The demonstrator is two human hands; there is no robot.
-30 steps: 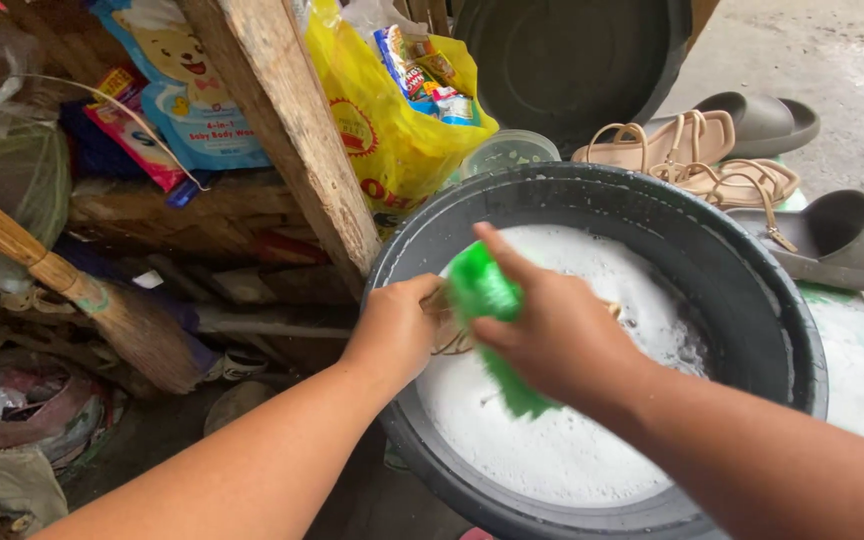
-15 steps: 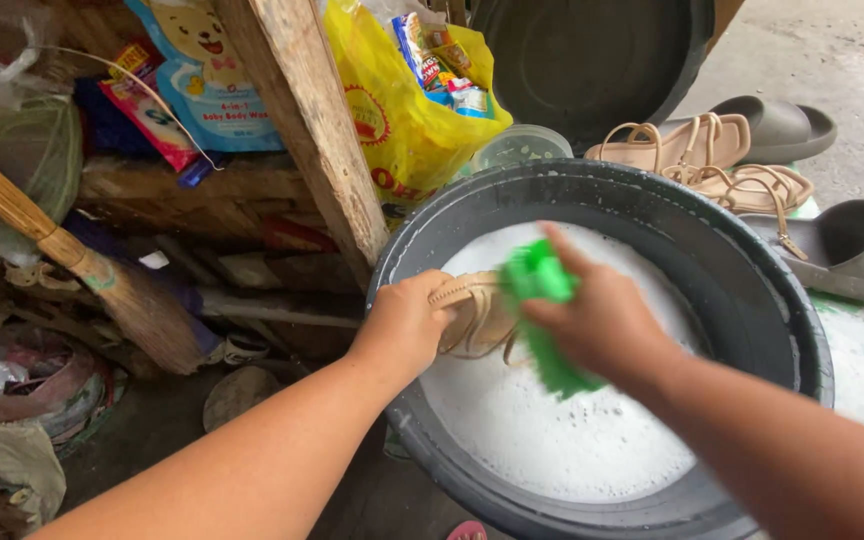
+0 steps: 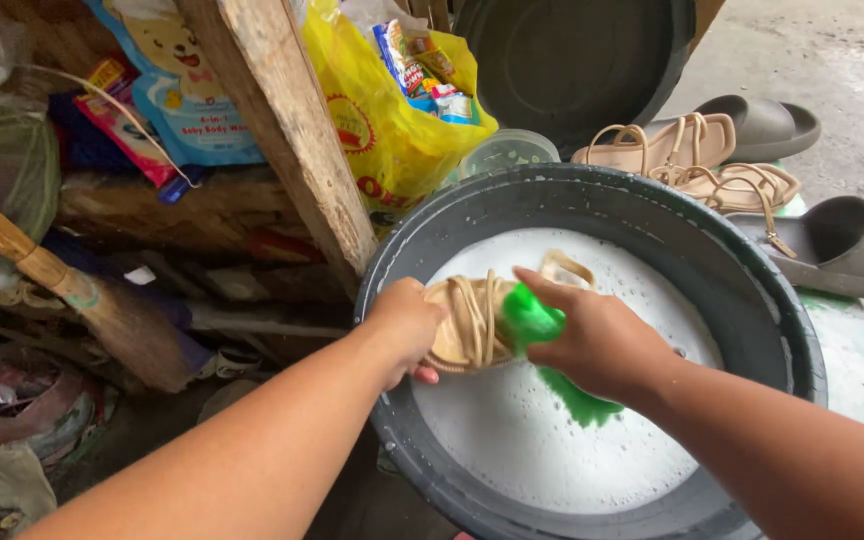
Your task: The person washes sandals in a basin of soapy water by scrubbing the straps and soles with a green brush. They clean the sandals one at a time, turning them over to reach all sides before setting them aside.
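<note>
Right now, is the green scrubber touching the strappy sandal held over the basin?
Touching. The head view shows the green scrubber in the right hand pressed against the sandal.

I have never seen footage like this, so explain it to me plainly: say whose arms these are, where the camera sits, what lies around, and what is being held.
There is no machine here. The camera is worn on a person's head and looks down, so the two bare arms coming in from the bottom are that person's own.

The left hand grips a tan strappy sandal over a dark round basin filled with white, soapy water. The right hand presses a green scrubber against the sandal.

Behind the basin lie two more tan sandals and a pair of grey slippers. To the left stand a slanted wooden plank, a yellow plastic bag with packets in it, and a broom handle.
</note>
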